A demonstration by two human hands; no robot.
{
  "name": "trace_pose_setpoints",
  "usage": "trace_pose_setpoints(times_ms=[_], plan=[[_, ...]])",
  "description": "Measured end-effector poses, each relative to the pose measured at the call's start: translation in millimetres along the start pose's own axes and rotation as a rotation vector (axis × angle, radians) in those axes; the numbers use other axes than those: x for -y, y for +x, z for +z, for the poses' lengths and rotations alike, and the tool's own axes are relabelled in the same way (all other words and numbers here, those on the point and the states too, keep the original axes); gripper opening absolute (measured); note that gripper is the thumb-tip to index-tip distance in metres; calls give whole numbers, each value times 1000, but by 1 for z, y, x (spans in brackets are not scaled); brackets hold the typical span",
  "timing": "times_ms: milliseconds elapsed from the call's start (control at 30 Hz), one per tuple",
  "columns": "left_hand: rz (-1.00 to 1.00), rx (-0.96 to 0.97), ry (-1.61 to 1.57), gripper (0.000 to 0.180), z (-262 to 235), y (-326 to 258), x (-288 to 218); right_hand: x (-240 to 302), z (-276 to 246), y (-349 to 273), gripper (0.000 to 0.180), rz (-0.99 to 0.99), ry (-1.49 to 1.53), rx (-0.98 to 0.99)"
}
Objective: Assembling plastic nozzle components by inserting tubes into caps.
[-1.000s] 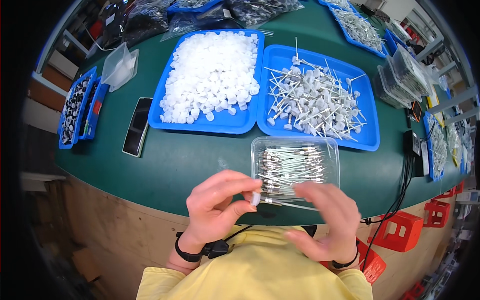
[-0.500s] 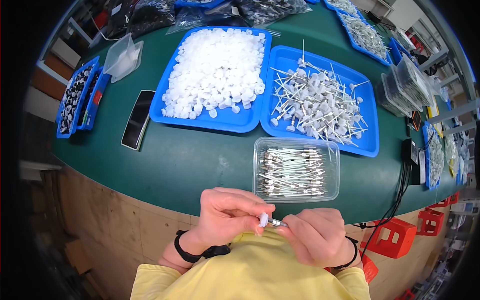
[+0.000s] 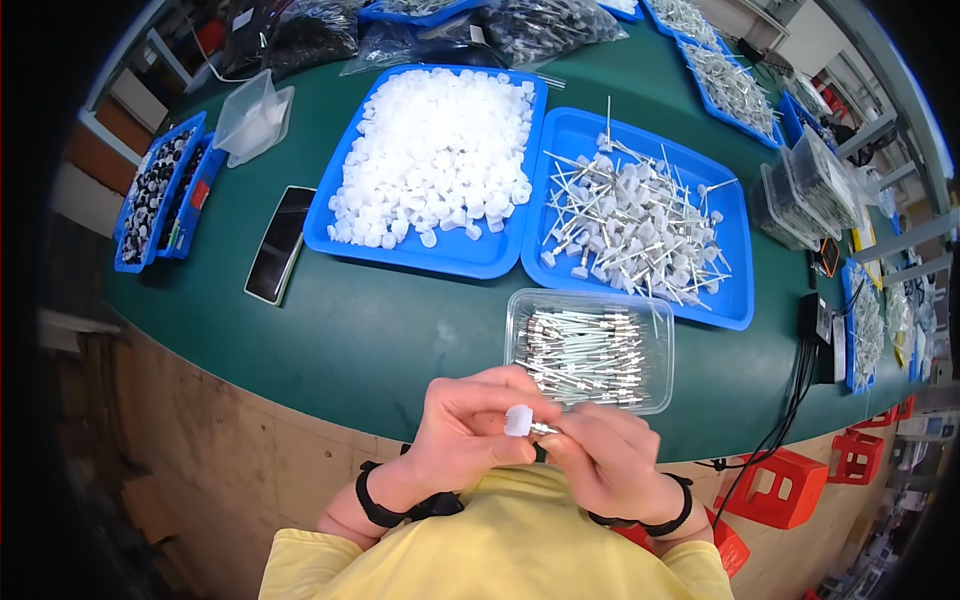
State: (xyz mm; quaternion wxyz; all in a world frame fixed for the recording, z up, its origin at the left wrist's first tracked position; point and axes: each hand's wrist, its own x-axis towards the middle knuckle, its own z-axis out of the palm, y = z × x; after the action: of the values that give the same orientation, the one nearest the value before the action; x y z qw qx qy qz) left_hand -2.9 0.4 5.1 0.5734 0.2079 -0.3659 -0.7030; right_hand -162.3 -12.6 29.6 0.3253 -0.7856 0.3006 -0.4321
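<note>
My left hand [image 3: 465,425] pinches a white plastic cap [image 3: 518,421] between thumb and fingers, close in front of my yellow shirt. From the cap's right side sticks a short silver metal pin [image 3: 543,429], whose far end is hidden in my right hand [image 3: 612,455]. That hand's thumb and fingers are closed on the pin. Cap and pin touch; how deep the pin sits cannot be made out. Just beyond my hands stands a clear plastic box [image 3: 655,390] full of similar pins with pale thin stems and metal ends.
Behind the box are a blue tray [image 3: 490,258] heaped with white caps and a blue tray [image 3: 738,312] of capped pins. A phone [image 3: 280,245] lies left on the green table [image 3: 380,330]. Black cables [image 3: 790,400] hang at the right edge, near red stools [image 3: 780,487].
Both hands have risen a little toward the clear box and drawn closer together. The cap has turned, showing more of its face. The whole view has shifted slightly downward.
</note>
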Motion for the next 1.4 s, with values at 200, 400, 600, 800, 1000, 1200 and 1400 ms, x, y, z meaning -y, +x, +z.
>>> trace_pose_setpoints(times_ms=[200,400,600,800,1000,1200,1400], plan=[[204,-101,727,20,-1,1,-10,-9,-8,10,12,16,-187,-31],[395,59,1188,26,6,5,-24,6,-16,14,8,348,117,64],[357,55,1170,27,9,3,-24,0,-8,7,10,389,243,18],[315,124,1330,20,10,4,-25,3,-19,13,8,371,61,217],[303,167,1222,19,10,7,-25,-2,-22,10,7,392,184,216],[292,2,1129,30,3,32,-37,-5,-46,11,8,533,136,-108],[385,-192,1726,25,-94,101,-37,-66,-104,27,9,244,-746,-402]])
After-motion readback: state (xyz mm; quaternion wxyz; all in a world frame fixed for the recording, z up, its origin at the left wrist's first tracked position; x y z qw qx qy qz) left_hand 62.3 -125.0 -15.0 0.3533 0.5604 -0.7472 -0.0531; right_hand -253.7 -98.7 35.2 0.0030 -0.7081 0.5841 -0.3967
